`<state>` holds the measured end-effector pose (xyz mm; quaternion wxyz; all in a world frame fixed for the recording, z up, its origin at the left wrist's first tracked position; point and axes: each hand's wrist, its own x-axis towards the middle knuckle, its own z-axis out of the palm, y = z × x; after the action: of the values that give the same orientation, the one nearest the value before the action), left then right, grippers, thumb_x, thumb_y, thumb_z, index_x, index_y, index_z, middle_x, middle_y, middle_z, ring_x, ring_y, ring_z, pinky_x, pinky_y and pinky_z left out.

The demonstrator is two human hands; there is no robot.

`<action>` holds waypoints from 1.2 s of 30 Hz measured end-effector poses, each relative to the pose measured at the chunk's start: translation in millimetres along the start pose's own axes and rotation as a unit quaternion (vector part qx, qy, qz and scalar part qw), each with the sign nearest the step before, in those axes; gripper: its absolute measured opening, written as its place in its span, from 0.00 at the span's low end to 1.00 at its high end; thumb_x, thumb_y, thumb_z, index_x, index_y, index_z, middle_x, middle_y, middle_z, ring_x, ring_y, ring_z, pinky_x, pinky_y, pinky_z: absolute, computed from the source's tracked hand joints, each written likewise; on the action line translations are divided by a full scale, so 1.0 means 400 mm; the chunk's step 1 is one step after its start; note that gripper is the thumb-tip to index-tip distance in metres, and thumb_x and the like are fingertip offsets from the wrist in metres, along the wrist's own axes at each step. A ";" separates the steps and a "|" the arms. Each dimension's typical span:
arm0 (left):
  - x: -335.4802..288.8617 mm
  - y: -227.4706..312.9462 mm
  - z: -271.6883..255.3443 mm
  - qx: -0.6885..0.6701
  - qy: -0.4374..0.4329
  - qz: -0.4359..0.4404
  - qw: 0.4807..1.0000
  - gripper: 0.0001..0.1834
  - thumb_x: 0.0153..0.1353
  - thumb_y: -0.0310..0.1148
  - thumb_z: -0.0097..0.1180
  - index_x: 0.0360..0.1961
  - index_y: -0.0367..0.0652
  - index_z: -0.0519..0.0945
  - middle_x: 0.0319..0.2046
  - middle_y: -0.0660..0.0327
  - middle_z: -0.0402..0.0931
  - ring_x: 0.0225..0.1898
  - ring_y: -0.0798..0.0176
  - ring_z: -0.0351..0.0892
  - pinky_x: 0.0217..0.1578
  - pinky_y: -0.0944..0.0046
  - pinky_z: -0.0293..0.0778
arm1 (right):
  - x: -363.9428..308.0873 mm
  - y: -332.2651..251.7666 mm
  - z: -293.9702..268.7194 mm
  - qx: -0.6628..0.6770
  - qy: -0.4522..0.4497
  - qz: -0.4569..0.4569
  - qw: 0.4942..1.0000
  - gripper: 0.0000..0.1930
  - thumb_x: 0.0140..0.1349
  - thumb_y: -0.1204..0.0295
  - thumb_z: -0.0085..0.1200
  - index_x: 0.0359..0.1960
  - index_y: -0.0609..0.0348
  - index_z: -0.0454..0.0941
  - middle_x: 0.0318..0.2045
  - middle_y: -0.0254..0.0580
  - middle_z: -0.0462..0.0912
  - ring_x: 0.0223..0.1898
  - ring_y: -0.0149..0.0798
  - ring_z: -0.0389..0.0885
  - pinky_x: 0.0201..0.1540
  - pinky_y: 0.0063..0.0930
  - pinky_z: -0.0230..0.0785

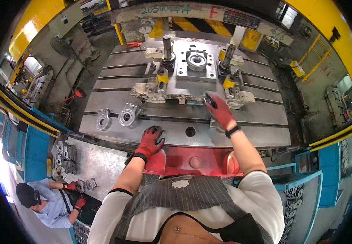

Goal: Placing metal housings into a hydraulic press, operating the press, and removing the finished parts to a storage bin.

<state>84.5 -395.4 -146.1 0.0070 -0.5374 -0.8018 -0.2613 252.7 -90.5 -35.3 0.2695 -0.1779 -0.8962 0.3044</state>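
Observation:
My left hand (150, 140), in a red glove with dark fingertips, rests flat on the front edge of the grey slotted press bed (257, 116), fingers spread and holding nothing. My right hand (219, 110), gloved the same, reaches out over the bed. Its fingertips are at the front edge of the die plate (172, 94), and I see nothing in its grip. A small grey metal piece (215, 126) lies on the bed under that wrist. Two shiny metal castings (103, 119) (129, 114) lie on the bed to the left of my left hand.
The die block with a ring (196, 61), two upright posts (167, 44) and yellow cylinders (162, 75) stand at the back. Stacked castings (64, 152) sit on a lower table to the left. A co-worker (46, 203) at the lower left handles castings with red gloves.

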 end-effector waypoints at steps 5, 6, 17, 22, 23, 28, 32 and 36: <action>-0.069 -0.051 0.017 -0.161 0.132 -0.104 0.973 0.23 0.50 0.35 0.56 0.49 0.44 0.71 0.51 0.48 0.65 0.54 0.47 0.63 0.54 0.55 0.60 | -0.363 0.061 -0.172 0.114 0.131 0.267 0.948 0.16 0.59 0.66 0.51 0.45 0.63 0.74 0.37 0.48 0.80 0.37 0.35 0.79 0.40 0.28 0.69; -0.077 -0.094 0.021 -0.228 0.150 -0.123 0.954 0.21 0.53 0.32 0.53 0.50 0.41 0.70 0.49 0.51 0.68 0.52 0.54 0.65 0.53 0.59 0.61 | -0.483 0.245 -0.188 0.218 0.156 0.267 0.925 0.16 0.61 0.68 0.48 0.47 0.64 0.72 0.40 0.47 0.79 0.37 0.31 0.78 0.39 0.26 0.69; -0.446 -0.272 0.115 -0.471 -0.140 -0.388 0.780 0.20 0.61 0.36 0.46 0.53 0.40 0.68 0.48 0.59 0.72 0.46 0.64 0.70 0.49 0.65 0.65 | -0.916 0.392 0.006 0.427 0.078 0.505 0.746 0.20 0.57 0.65 0.52 0.52 0.52 0.67 0.46 0.38 0.74 0.42 0.35 0.75 0.42 0.30 0.69; -0.412 -0.263 0.142 -0.394 -0.207 -0.341 0.828 0.22 0.61 0.39 0.46 0.54 0.41 0.68 0.50 0.60 0.71 0.48 0.64 0.70 0.49 0.64 0.65 | -0.862 0.332 -0.027 0.384 0.049 0.507 0.770 0.22 0.56 0.63 0.52 0.53 0.52 0.67 0.47 0.41 0.73 0.44 0.35 0.74 0.42 0.32 0.69; -0.404 -0.254 0.141 -0.389 -0.211 -0.339 0.830 0.22 0.61 0.40 0.45 0.54 0.41 0.68 0.50 0.60 0.71 0.48 0.64 0.70 0.49 0.64 0.65 | -0.859 0.333 -0.030 0.383 0.045 0.508 0.770 0.22 0.57 0.64 0.52 0.53 0.52 0.66 0.47 0.41 0.73 0.44 0.35 0.74 0.42 0.32 0.69; -0.380 -0.203 0.100 -0.376 -0.216 -0.349 0.831 0.24 0.60 0.43 0.45 0.55 0.43 0.67 0.51 0.61 0.70 0.49 0.64 0.69 0.49 0.64 0.65 | -0.868 0.342 -0.021 0.388 0.052 0.504 0.769 0.22 0.57 0.64 0.52 0.54 0.53 0.66 0.48 0.42 0.72 0.45 0.37 0.73 0.44 0.32 0.67; -0.374 -0.200 0.088 -0.354 -0.229 -0.325 0.847 0.25 0.60 0.46 0.45 0.55 0.44 0.67 0.52 0.62 0.69 0.51 0.64 0.68 0.49 0.63 0.65 | -0.873 0.344 -0.017 0.391 0.064 0.503 0.768 0.22 0.57 0.65 0.52 0.54 0.54 0.65 0.48 0.43 0.72 0.47 0.38 0.72 0.46 0.32 0.66; -0.494 -0.367 0.187 -0.409 -0.226 -0.336 0.818 0.26 0.58 0.43 0.49 0.56 0.43 0.66 0.54 0.60 0.68 0.52 0.63 0.68 0.50 0.63 0.65 | -0.839 0.340 -0.014 0.401 0.037 0.496 0.769 0.23 0.57 0.65 0.51 0.54 0.56 0.65 0.49 0.44 0.72 0.48 0.38 0.71 0.47 0.32 0.65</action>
<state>61.0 -574.9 -328.8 -0.4825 -0.2322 -0.7312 -0.4226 542.7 -147.8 -244.3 0.1613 -0.4841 -0.4690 0.7209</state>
